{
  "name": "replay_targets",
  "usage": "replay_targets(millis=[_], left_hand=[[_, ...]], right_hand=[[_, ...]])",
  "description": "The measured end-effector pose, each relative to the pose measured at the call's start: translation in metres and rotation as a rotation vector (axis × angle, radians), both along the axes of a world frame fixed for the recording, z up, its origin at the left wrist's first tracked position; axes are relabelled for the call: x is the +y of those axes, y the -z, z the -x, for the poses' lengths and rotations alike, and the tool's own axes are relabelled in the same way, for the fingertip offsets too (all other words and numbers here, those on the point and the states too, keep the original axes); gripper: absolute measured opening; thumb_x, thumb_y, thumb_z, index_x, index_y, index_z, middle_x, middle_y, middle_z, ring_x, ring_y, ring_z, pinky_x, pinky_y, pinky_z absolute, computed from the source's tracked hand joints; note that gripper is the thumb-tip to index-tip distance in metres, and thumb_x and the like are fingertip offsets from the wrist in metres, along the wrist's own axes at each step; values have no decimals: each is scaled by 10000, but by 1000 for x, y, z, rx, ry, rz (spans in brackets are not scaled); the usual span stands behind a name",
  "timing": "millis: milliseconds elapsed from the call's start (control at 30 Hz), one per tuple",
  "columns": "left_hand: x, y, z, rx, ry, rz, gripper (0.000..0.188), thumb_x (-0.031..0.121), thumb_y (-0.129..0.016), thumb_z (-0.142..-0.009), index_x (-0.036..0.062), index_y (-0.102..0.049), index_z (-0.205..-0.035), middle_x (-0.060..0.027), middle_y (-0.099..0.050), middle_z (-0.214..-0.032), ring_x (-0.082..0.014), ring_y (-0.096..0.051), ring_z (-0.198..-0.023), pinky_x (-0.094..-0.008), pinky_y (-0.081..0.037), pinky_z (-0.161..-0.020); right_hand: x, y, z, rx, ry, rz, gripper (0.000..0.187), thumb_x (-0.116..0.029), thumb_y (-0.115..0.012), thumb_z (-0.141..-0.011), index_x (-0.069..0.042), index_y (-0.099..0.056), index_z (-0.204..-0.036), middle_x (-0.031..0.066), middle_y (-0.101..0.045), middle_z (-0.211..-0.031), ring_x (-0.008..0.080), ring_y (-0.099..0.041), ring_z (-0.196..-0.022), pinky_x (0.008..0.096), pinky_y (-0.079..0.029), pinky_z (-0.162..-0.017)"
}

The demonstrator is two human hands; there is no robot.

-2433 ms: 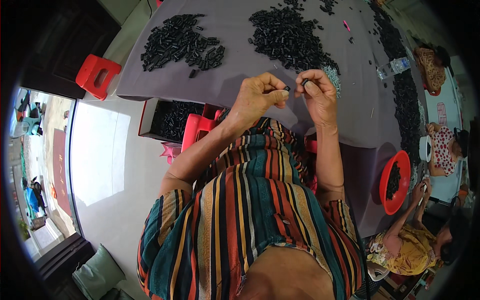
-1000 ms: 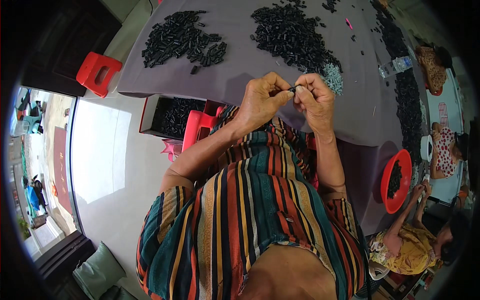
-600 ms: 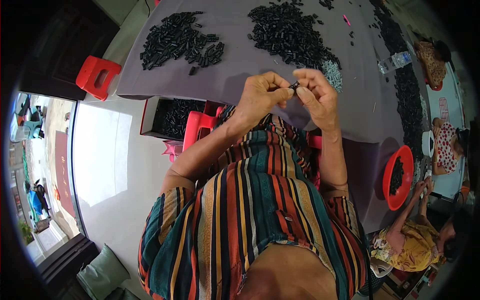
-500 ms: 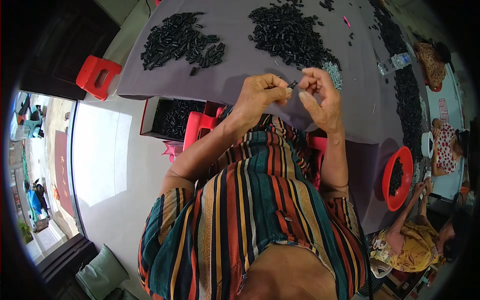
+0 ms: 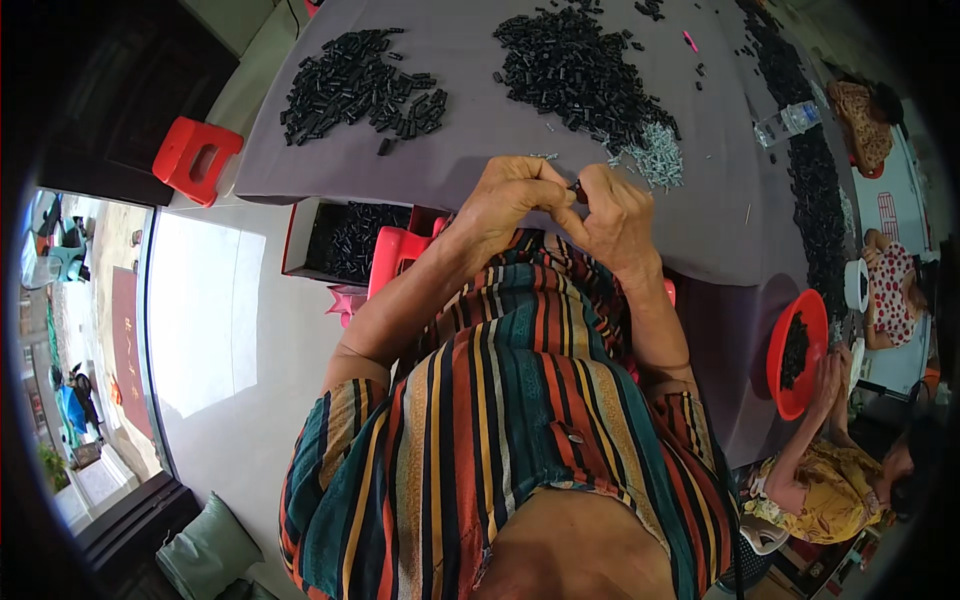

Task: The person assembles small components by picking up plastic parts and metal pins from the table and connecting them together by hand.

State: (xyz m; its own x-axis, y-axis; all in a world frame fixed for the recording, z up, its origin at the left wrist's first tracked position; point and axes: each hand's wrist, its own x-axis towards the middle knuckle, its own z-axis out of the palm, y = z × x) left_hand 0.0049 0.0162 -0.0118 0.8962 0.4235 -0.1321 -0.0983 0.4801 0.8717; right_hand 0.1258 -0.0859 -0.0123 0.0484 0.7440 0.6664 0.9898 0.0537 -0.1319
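Observation:
Just past the table's near edge, my two hands meet over my lap. Finger and thumb of my left hand (image 5: pixel 512 205) are closed on a small black plastic piece (image 5: pixel 575 189), mostly covered by the fingers. My right hand (image 5: pixel 618 215) is closed against its other end; whether it also holds a second small part is hidden. Beyond the hands lies a large heap of small black plastic pieces (image 5: pixel 570 65), with a pile of tiny light grey pieces (image 5: pixel 660 158) at its near right side. Another black heap (image 5: pixel 350 90) lies farther left.
Below the table edge stands an open box (image 5: pixel 355 235) of black pieces, beside a red stool (image 5: pixel 392 255). Another red stool (image 5: pixel 197 160) is at the left. On the right are a plastic bottle (image 5: pixel 788 124), a red basin (image 5: pixel 797 355) and two people working nearby.
My right hand has moved left and closed in at the black piece; its fingers were apart before. My left hand has stayed nearly in place, still pinching the piece.

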Motion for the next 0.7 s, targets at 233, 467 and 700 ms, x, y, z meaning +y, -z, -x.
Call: replay_targets(millis=[233,467,700], left_hand=[[6,13,-3,61,-24,-9,48,18,-590,-709,-23,-599,-686,-95,-594,-637,-140,-534,-581,-251,-417,-609],[9,16,-4,137,39,-58,39,2,-578,-696,-26,-598,-679,-79,-581,-623,-124,-514,-558,-234,-393,-548],[22,22,-6,189,-87,-397,64,41,-602,-701,-19,-608,-723,-44,-591,-655,-109,-535,-607,-235,-412,-573]], right_hand=[[7,19,0,114,-54,-54,317,-270,-684,-673,-62,-444,-655,70,-484,-534,239,-513,-445,324,-411,-414],[9,35,-1,129,-88,-111,287,-239,-678,-658,-73,-447,-619,66,-477,-499,237,-515,-426,321,-412,-406],[7,21,-3,291,-70,126,245,-219,-653,-702,-49,-477,-703,110,-533,-629,279,-569,-554,350,-441,-479]])
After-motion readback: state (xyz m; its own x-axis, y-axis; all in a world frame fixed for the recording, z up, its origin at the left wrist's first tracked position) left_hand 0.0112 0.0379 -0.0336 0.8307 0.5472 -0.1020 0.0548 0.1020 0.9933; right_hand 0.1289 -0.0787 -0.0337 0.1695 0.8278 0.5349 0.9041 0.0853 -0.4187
